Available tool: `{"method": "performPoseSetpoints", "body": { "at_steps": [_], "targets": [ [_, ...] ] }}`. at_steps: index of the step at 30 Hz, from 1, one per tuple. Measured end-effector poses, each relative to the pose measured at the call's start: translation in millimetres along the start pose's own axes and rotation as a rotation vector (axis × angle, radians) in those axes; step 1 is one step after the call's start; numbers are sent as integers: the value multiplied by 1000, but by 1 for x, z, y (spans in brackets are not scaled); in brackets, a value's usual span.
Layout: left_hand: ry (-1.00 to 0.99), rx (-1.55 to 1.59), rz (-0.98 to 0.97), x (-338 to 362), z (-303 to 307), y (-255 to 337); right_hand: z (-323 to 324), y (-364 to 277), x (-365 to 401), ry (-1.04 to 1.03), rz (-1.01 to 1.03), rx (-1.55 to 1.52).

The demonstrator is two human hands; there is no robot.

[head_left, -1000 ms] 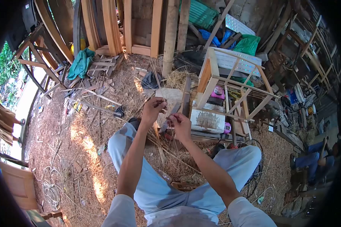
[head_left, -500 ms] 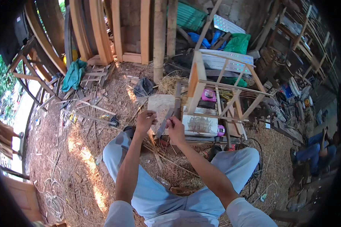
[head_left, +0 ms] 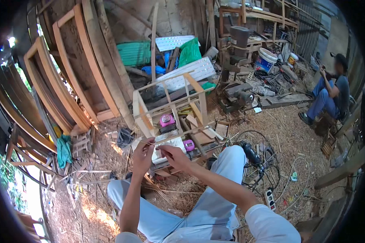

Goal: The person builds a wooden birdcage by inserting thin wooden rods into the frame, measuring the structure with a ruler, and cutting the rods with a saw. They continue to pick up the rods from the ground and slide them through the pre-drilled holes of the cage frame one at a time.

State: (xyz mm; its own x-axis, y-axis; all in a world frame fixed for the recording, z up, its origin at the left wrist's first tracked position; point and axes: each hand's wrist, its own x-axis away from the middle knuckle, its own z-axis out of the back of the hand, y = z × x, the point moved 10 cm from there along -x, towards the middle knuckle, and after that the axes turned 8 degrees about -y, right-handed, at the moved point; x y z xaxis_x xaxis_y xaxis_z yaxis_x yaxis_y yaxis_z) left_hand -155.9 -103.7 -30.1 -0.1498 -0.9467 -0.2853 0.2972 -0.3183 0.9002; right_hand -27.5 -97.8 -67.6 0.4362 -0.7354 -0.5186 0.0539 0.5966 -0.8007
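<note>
My left hand [head_left: 142, 156] is raised in front of the workbench with thumb and fingertips pinched together. A thin pale sliver shows at its fingertips, too small to name. Close by on the right, my right hand [head_left: 175, 156] has its fingers curled and closed, its fingertips almost meeting the left hand. What it holds is hidden. Just beyond both hands is a worn white board [head_left: 172, 142]. A pink tape measure [head_left: 188, 145] lies at the board's right end, and another pink tape measure [head_left: 166, 120] is behind it. Over these stands a slatted wooden frame [head_left: 204, 106].
Power tool [head_left: 250, 153] and black cables lie right of my knee, near a white power strip [head_left: 269, 199]. A person [head_left: 330, 91] sits at the far right. Door frames [head_left: 87, 60] lean at the left. Wood shavings cover the ground [head_left: 247, 121].
My view has swung right, bringing the seated person fully into sight. The flat grey blade earlier at my right hand no longer shows clearly. My hands are now closer together.
</note>
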Motion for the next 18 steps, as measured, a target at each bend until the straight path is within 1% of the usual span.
{"method": "performPoseSetpoints", "body": {
  "at_steps": [2,4,5,6,8,9,10,11,12,13,14,15,16,17,18],
  "targets": [
    [11,-1,-69,-30,-10,30,28,-5,0,56,44,40],
    [-147,-319,-179,-56,-41,57,47,1,0,73,114,176],
    [-196,-298,-59,-68,-54,56,64,7,-2,150,118,222],
    [-188,-184,-166,-78,-65,63,81,21,-6,161,-24,63],
    [-206,-239,-56,-100,-77,54,121,46,-8,335,-26,-67],
    [-210,-236,-54,-104,-79,46,143,62,-5,431,-98,-148],
    [-243,-314,-68,-107,-85,36,164,79,0,524,-171,-230],
    [-276,-394,-77,-107,-89,24,175,87,2,522,-180,-232],
    [-274,-393,-63,-104,-89,17,189,98,11,646,-178,-365],
    [-254,-363,-9,-98,-86,8,192,112,17,768,-179,-503],
    [-239,-335,46,-92,-81,-5,183,121,15,764,-197,-517],
    [-178,-286,28,-90,-72,-25,174,120,12,741,-223,-612],
    [-181,-278,46,-87,-69,-38,166,125,10,718,-252,-700],
    [-132,-227,54,-85,-63,-49,154,129,1,659,-227,-771],
    [-81,-176,57,-87,-59,-58,152,132,-4,662,-241,-763]
  ]
}}
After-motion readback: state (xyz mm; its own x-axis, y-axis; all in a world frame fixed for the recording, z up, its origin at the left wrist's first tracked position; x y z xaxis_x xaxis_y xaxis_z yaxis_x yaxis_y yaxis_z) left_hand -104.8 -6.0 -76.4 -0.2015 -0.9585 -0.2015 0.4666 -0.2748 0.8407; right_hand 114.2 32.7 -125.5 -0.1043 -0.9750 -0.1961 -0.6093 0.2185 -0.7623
